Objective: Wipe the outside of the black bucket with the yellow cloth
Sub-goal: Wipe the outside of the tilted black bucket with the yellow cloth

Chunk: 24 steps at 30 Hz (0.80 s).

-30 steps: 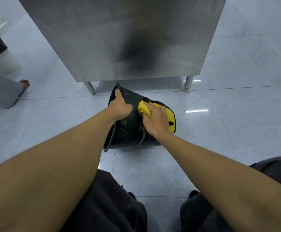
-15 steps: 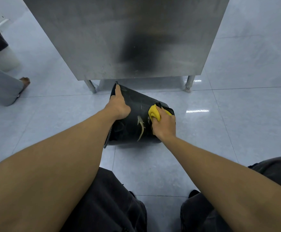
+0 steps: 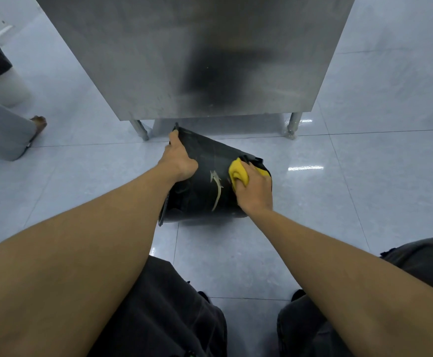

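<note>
Now, label by label:

Black bucket: the black bucket (image 3: 205,173) lies tipped on its side on the tiled floor (image 3: 365,191), its open mouth turned to the person's left and its base to the right. It sits just in front of the steel desk (image 3: 184,55), close to the desk's front legs.

Bucket marking: a pale arrow-shaped mark (image 3: 216,188) shows on the upward-facing wall, between the two hands.

Left hand: the left hand (image 3: 179,161) is closed on the bucket at its rim end, fingers curled over the upper edge, thumb side toward the camera.

Right hand: the right hand (image 3: 255,188) is closed around the bunched yellow cloth (image 3: 237,175) and presses it against the outside wall near the base end.

Yellow cloth: bunched into a wad, mostly covered by the fingers; a yellow fold bulges out on the left of the hand, and a smaller strip shows beyond the knuckles on the far side. It touches the bucket's wall.

Arms: both forearms are bare and stretch forward from the bottom corners of the view.

Legs: dark trousers (image 3: 164,310) cover the person's knees at the lower edge.

Bystander: at the far left a second person's grey trouser leg (image 3: 1,130) and foot stand on the floor, well apart from the bucket.
</note>
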{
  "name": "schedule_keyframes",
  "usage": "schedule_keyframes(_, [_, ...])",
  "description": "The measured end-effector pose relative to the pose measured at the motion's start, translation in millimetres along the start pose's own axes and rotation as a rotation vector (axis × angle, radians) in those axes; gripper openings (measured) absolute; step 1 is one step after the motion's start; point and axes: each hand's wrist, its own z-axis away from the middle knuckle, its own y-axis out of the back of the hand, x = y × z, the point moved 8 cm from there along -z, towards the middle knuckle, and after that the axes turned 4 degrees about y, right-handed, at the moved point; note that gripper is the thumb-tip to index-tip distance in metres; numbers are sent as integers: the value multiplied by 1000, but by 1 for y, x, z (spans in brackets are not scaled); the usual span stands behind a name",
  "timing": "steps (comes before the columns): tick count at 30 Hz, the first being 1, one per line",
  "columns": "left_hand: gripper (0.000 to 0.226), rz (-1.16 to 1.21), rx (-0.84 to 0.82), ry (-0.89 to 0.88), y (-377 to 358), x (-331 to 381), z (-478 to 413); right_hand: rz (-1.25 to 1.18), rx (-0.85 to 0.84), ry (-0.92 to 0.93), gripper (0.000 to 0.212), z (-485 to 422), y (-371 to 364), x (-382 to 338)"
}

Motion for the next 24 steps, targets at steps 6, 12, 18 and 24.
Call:
schedule_keyframes(6, [101, 32, -73, 59, -3, 0, 4, 9, -50, 10, 56, 1, 0, -12])
schedule_keyframes(12, [98, 38, -8, -9, 4, 8, 3, -42, -152, 364, 56, 7, -15, -74])
schedule_keyframes(18, [68, -29, 144, -24, 15, 9, 5, -10, -66, 124, 44, -7, -11, -29])
schedule_keyframes(24, [84, -60, 44, 43, 10, 0, 5, -24, -75, -31, 42, -6, -9, -9])
